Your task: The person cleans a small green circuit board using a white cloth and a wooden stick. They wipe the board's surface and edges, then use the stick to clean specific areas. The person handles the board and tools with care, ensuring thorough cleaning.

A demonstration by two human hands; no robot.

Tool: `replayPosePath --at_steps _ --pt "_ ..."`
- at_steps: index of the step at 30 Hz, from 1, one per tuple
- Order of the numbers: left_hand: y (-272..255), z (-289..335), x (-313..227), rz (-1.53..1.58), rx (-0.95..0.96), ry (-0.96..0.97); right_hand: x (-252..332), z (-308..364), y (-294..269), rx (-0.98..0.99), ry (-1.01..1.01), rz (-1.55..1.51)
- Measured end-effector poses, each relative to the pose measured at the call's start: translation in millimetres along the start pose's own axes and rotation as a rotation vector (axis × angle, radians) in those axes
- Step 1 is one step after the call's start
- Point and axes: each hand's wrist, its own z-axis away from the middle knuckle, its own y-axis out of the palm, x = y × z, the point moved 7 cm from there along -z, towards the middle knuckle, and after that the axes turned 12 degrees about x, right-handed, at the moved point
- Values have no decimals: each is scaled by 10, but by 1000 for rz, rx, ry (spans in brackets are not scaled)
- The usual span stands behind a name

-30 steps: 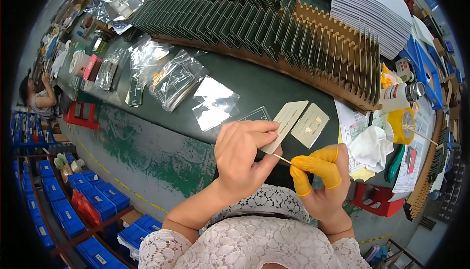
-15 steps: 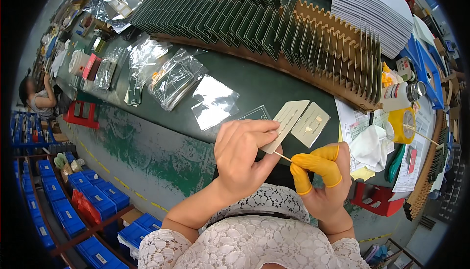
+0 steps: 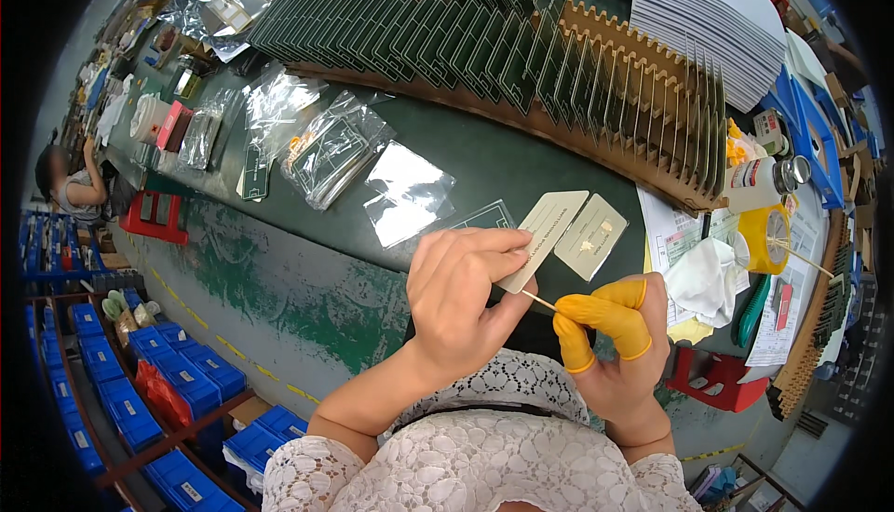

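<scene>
My left hand is closed on a thin beige panel, gripping its near end between thumb and fingers, tilted up. Yellow finger cots cover the thumb and some fingers of my right hand. They pinch a thin wooden stick. Its far end meets the panel's lower edge beside my left thumb; the tip is hidden. Just beyond the held panel, a second beige panel with a pale mark rests on the dark green table.
Slotted brown racks hold rows of dark green panels across the back. At the right are a white cloth, a clear bottle and a yellow tape roll. Plastic bags lie left. Another person sits far left.
</scene>
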Motion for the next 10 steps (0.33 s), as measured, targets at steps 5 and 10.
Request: replayPosePath --at_steps 5,10 --pt "4 1 3 0 1 0 -12 2 7 4 5 3" --pt "2 9 5 -5 0 0 -13 -6 5 1 5 6"
